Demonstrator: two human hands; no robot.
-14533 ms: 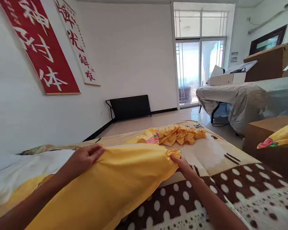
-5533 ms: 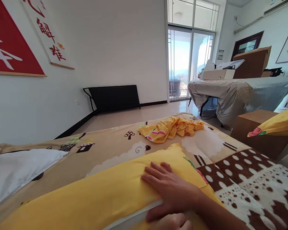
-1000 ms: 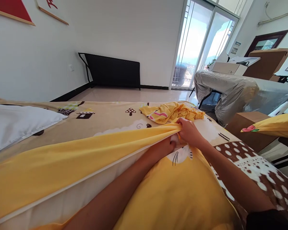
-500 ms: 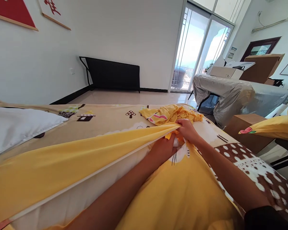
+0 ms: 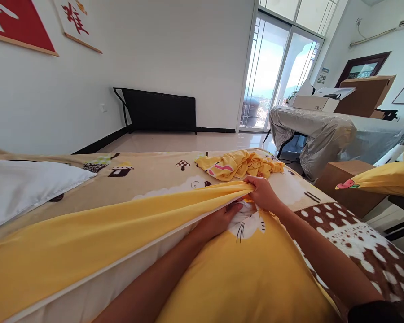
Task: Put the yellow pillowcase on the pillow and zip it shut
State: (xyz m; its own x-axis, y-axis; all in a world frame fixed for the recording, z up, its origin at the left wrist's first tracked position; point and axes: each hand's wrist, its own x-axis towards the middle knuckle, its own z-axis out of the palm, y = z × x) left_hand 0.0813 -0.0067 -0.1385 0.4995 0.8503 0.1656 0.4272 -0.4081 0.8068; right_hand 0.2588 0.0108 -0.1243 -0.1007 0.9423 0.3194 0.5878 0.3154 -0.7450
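A yellow pillowcase with a cat-face print lies before me, its long opening edge stretched from the left towards my right hand. My right hand is closed on the bunched corner of that edge. Just below it, my left hand reaches along the opening, fingers closed on the white pillow whose corner shows inside the case. Part of the left fingertips is hidden by the fabric. Beyond the hands, a crumpled yellow cloth with pink marks rests on the patterned bedspread.
A white pillow without a cover lies at the left of the bed. On the right, a yellow pillow sits on a dark chair beside a cardboard box. A plastic-covered table carries boxes. A black folded frame leans on the wall.
My left hand has drawn back slightly to the left, and more of the pillow's white corner shows. My right hand keeps its hold on the case edge. The view has tilted up slightly.
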